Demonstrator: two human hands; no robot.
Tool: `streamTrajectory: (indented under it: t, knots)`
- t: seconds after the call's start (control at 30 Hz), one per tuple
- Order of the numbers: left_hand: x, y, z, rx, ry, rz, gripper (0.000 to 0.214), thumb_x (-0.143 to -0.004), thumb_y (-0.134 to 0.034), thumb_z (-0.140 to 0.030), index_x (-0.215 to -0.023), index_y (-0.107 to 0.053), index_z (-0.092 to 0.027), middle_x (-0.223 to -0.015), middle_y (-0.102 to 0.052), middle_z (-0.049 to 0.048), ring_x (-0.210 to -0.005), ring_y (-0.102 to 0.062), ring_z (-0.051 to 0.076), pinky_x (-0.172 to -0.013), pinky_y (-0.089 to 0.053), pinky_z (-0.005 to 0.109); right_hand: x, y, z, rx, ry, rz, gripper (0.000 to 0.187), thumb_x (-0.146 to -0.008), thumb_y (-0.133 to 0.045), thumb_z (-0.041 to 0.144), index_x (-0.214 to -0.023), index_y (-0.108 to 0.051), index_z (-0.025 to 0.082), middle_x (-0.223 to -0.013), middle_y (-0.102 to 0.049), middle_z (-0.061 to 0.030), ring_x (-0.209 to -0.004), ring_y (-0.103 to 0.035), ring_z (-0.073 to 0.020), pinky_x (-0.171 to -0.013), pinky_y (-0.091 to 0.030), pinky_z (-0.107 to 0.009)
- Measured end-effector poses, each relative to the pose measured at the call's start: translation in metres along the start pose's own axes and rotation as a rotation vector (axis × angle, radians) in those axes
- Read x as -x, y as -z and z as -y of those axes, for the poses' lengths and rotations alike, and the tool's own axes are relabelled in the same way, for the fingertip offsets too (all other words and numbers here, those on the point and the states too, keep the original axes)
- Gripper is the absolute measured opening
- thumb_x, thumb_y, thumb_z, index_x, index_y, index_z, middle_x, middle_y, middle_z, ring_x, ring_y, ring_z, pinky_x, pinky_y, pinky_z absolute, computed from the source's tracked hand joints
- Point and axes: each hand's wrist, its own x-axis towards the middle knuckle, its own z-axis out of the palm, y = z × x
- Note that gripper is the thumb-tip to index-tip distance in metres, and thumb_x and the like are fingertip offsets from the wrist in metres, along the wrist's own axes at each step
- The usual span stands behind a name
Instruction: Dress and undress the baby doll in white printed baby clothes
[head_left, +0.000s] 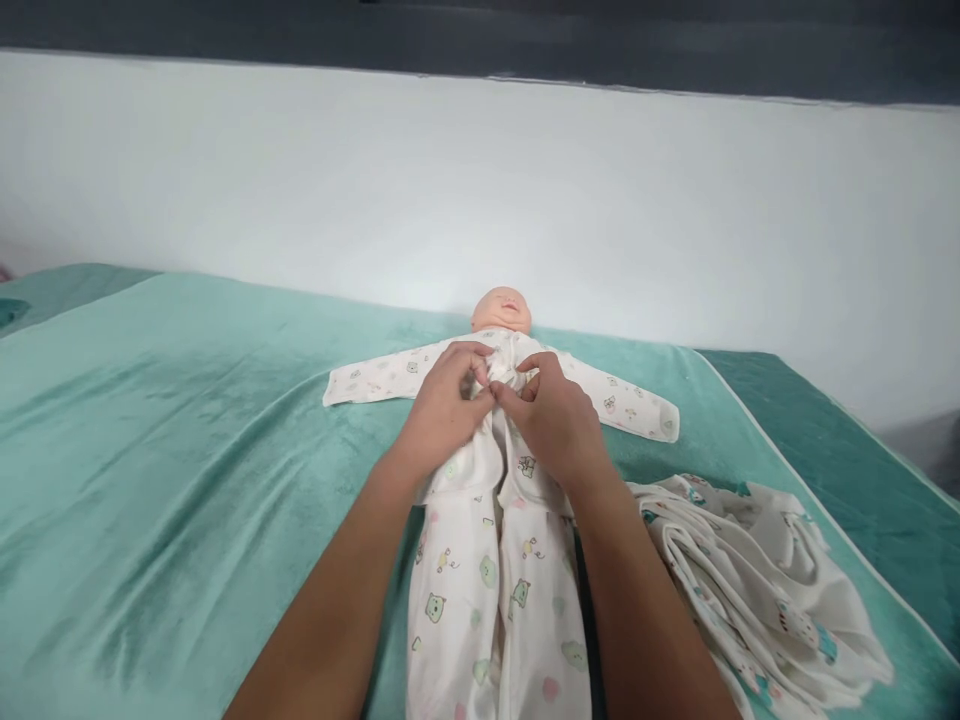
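A baby doll [501, 310] lies on its back, dressed in a white baby shirt [375, 376] with small printed animals and matching pants [457, 600]. Both sleeves stretch out to the sides. At the chest, my left hand [454, 405] pinches the shirt's front edge between thumb and fingers. My right hand [551, 415] grips the cloth right beside it, the two thumbs nearly touching. Below the hands the shirt front hangs apart down the middle. Whatever fastener may sit between the fingertips is hidden.
A crumpled white printed cloth [780, 590] lies to the right of the doll's legs. Everything rests on a wrinkled teal blanket [187, 450], with a darker green strip [840, 450] at the right. A white wall [375, 180] stands behind the doll's head.
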Motion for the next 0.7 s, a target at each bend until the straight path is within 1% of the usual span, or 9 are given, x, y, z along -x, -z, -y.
streamTrajectory:
  t: [0.1,0.23,0.33,0.4,0.47,0.53,0.6,0.67,0.7]
  knots:
    - [-0.001,-0.002,0.003,-0.093,0.075,-0.120,0.011,-0.081,-0.058,-0.016,-0.090,-0.056,-0.023,-0.109,-0.063,0.0039,-0.104,-0.059,0.020,-0.084,-0.049,0.033,0.001,-0.003,0.005,0.078,-0.019,-0.038,0.024,-0.085,-0.060,0.042,-0.099,-0.049,0.026,-0.068,-0.061,0.0011,-0.059,-0.052,-0.0201,-0.059,-0.028,-0.029]
    - [-0.002,-0.002,0.005,-0.182,0.093,-0.132,0.002,-0.085,-0.057,-0.022,-0.085,-0.059,-0.022,-0.093,-0.062,0.0021,-0.088,-0.058,0.018,-0.081,-0.046,0.032,-0.002,-0.006,0.002,-0.004,-0.023,-0.077,0.009,-0.084,-0.051,0.028,-0.092,-0.048,0.026,-0.059,-0.051,0.0048,-0.056,-0.046,-0.0187,-0.059,-0.028,-0.030]
    - [-0.005,0.005,0.009,-0.074,0.195,-0.182,0.007,-0.087,-0.056,-0.027,-0.083,-0.058,-0.022,-0.082,-0.061,-0.0006,-0.077,-0.056,0.016,-0.072,-0.044,0.029,-0.007,-0.004,-0.011,-0.272,-0.060,-0.125,0.009,-0.078,-0.054,0.026,-0.086,-0.050,0.026,-0.053,-0.042,0.0085,-0.052,-0.041,-0.0155,-0.056,-0.030,-0.028]
    - [-0.008,0.016,0.018,0.057,0.278,-0.263,0.008,-0.085,-0.058,-0.030,-0.084,-0.057,-0.022,-0.075,-0.057,-0.0027,-0.069,-0.053,0.014,-0.065,-0.041,0.026,-0.013,0.001,-0.024,-0.507,-0.165,-0.179,0.013,-0.075,-0.057,0.030,-0.086,-0.052,0.025,-0.054,-0.043,0.0092,-0.049,-0.038,-0.0135,-0.052,-0.031,-0.027]
    - [-0.011,0.031,0.031,0.177,0.373,-0.362,0.010,-0.084,-0.059,-0.031,-0.084,-0.055,-0.022,-0.073,-0.054,-0.0035,-0.064,-0.050,0.013,-0.059,-0.039,0.025,-0.019,0.009,-0.041,-0.626,-0.300,-0.263,0.018,-0.072,-0.059,0.033,-0.087,-0.054,0.024,-0.058,-0.048,0.0080,-0.049,-0.040,-0.0131,-0.050,-0.032,-0.027]
    - [-0.012,0.045,0.045,0.183,0.468,-0.450,0.008,-0.083,-0.058,-0.029,-0.086,-0.053,-0.023,-0.075,-0.054,-0.0026,-0.063,-0.052,0.014,-0.058,-0.041,0.026,-0.025,0.018,-0.059,-0.534,-0.383,-0.345,0.021,-0.071,-0.059,0.033,-0.089,-0.057,0.024,-0.064,-0.055,0.0047,-0.053,-0.047,-0.0153,-0.054,-0.038,-0.029]
    - [-0.011,0.055,0.057,-0.028,0.522,-0.500,0.008,-0.083,-0.056,-0.023,-0.091,-0.055,-0.024,-0.080,-0.057,0.0001,-0.069,-0.057,0.018,-0.063,-0.046,0.031,-0.028,0.022,-0.073,-0.300,-0.373,-0.389,0.026,-0.070,-0.058,0.027,-0.095,-0.062,0.022,-0.080,-0.063,-0.0026,-0.065,-0.056,-0.0199,-0.065,-0.046,-0.035]
    - [-0.008,0.058,0.063,-0.353,0.490,-0.511,0.020,-0.083,-0.052,-0.017,-0.100,-0.058,-0.025,-0.094,-0.062,0.0057,-0.085,-0.062,0.025,-0.073,-0.049,0.038,-0.028,0.021,-0.081,-0.086,-0.261,-0.408,0.037,-0.070,-0.054,0.019,-0.105,-0.066,0.020,-0.107,-0.066,-0.0132,-0.088,-0.062,-0.0275,-0.082,-0.049,-0.044]
    - [-0.007,0.056,0.064,-0.491,0.437,-0.497,0.027,-0.083,-0.050,-0.014,-0.106,-0.059,-0.025,-0.103,-0.062,0.0092,-0.095,-0.062,0.028,-0.078,-0.050,0.042,-0.028,0.018,-0.081,-0.016,-0.173,-0.405,0.042,-0.072,-0.051,0.016,-0.110,-0.066,0.020,-0.120,-0.063,-0.0167,-0.102,-0.061,-0.0311,-0.092,-0.048,-0.048]
